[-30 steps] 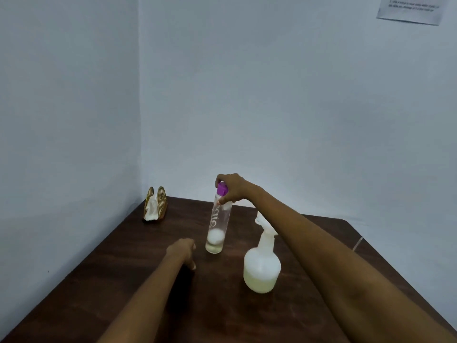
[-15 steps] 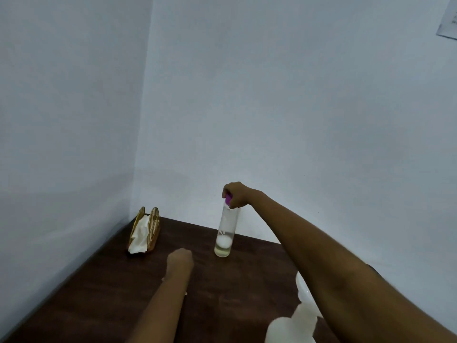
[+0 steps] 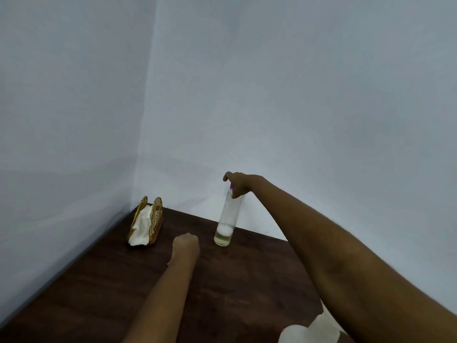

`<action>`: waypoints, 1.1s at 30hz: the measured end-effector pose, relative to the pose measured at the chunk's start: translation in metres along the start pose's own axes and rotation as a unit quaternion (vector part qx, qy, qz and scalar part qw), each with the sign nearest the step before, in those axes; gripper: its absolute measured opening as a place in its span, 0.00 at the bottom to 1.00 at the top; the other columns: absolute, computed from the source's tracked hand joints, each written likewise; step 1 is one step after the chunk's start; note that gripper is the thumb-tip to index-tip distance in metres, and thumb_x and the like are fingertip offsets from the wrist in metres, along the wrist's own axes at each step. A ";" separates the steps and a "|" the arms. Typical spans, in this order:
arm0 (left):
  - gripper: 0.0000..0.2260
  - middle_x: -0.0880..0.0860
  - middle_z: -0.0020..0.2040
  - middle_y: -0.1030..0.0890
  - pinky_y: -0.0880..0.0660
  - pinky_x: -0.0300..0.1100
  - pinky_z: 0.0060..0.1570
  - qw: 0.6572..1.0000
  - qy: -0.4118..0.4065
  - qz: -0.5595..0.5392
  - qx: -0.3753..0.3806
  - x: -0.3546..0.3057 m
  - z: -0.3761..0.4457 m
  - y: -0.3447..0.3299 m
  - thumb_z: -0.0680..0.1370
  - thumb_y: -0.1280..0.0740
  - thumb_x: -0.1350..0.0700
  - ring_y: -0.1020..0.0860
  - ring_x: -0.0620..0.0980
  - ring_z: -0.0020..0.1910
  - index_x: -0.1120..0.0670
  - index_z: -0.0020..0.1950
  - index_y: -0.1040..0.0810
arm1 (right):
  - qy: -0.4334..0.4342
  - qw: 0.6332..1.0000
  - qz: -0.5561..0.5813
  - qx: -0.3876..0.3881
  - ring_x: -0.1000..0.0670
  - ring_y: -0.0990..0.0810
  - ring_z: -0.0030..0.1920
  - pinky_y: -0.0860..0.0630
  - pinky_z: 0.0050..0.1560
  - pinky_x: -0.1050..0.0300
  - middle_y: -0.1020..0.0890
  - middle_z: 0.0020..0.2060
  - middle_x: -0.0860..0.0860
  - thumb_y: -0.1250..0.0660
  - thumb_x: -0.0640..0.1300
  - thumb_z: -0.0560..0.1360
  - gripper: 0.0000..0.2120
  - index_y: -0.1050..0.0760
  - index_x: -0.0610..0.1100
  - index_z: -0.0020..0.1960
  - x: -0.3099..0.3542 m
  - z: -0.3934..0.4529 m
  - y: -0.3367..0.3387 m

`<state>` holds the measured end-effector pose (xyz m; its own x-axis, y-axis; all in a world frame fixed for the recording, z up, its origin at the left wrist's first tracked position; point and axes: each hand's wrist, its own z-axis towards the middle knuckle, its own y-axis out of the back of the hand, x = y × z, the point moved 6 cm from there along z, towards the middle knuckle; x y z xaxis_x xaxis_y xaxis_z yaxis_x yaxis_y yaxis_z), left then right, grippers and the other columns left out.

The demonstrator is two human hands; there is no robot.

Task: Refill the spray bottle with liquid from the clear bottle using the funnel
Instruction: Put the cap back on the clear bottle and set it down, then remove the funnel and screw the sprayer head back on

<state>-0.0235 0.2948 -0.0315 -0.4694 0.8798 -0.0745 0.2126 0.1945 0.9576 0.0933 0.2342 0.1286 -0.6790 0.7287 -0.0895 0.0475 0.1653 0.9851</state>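
A gold napkin holder (image 3: 146, 224) with white paper in it is seen at the far left corner of the dark wooden table (image 3: 99, 288). It is not part of the job.

Next, the left hand (image 3: 186, 245) is seen low on the table, between the napkin holder and the clear bottle (image 3: 227, 222). Its fingers are curled in and nothing can be seen inside them, though the far side of the fist is hidden. It is just beside the foot of the bottle, but no touch is seen.

The clear bottle is stood straight up, so its long side runs up and down. A little pale liquid is held at its bottom. Its purple cap (image 3: 232, 186) is at the very top, and the cap is pinched by the fingers of the right hand (image 3: 238, 182), which is reached out from the right. So the right hand is already on the bottle, and the left hand is the near one for the bottle's body.

The cap looks to be on yet, so it is probably to be twisted off first. The bottle may need to be held low by the left hand so it is not tipped.

At the bottom right, only the white top of the spray bottle (image 3: 309, 331) is seen, well apart from the clear bottle. No funnel is seen.
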 end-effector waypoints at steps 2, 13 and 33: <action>0.19 0.56 0.64 0.24 0.26 0.44 0.62 1.000 0.003 0.000 -0.010 -0.001 -0.001 -0.002 0.76 0.33 0.60 0.24 0.53 0.63 0.58 0.67 0.27 | 0.004 1.000 0.012 -0.015 0.42 0.28 0.63 0.27 0.62 0.49 0.32 0.66 0.40 0.31 0.39 0.73 0.37 0.47 0.44 0.75 0.002 -0.005 0.005; 0.17 0.54 0.65 0.26 0.25 0.43 0.60 0.992 0.036 -0.005 -0.117 0.006 -0.068 -0.018 0.78 0.35 0.57 0.25 0.51 0.63 0.55 0.67 0.28 | 0.057 0.968 0.192 -0.150 0.51 0.23 0.48 0.28 0.44 0.68 0.19 0.54 0.40 0.32 0.40 0.74 0.14 0.23 0.37 0.59 -0.037 -0.163 0.049; 0.21 0.57 0.60 0.21 0.25 0.43 0.60 0.945 -0.146 -0.269 -0.118 -0.120 -0.226 -0.019 0.74 0.30 0.54 0.22 0.52 0.58 0.60 0.65 0.25 | 0.095 0.965 0.026 -0.242 0.45 0.22 0.53 0.34 0.43 0.59 0.18 0.50 0.43 0.35 0.48 0.76 0.15 0.22 0.41 0.59 -0.020 -0.368 -0.034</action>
<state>-0.1651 0.0872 0.0221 -0.1914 0.7699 -0.6088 -0.2024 0.5760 0.7920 -0.1649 -0.0306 0.1505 -0.8090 0.5852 -0.0556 -0.2316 -0.2302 0.9452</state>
